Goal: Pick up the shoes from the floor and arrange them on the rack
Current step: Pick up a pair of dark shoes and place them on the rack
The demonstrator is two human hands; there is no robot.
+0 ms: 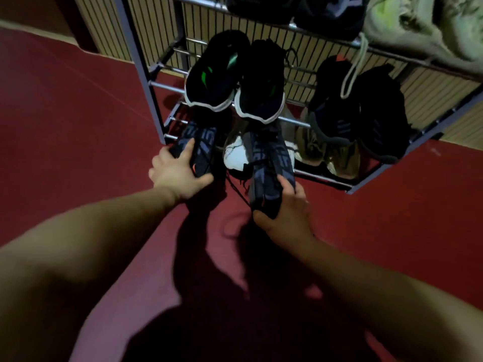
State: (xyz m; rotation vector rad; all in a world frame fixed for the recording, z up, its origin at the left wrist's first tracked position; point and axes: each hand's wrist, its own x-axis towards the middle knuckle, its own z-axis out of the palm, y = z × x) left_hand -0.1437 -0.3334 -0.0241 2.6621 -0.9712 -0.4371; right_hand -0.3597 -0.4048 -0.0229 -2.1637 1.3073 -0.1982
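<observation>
Dark red floor (78,121) and slatted wall (100,27), as I am seeing them through the head camera.
I am looking down at a floor that is filling most of the view, with a faint pale line (109,90) running slantwise across its left part. Heavy dark shadows (209,273) are lying over its lower middle. The beige wall of narrow upright slats is standing along the floor's far edge, and a plain dark panel (36,9) is meeting it at the upper left.

Knit cloth, matt: left shoe (202,148) in left grip (177,176), right shoe (269,163) in right grip (286,215). Between grips, white shoe (235,156): smooth. Beyond grips, rack (167,87): metal tube, glossy. Beneath grips, floor (78,113): smooth, matt.
</observation>
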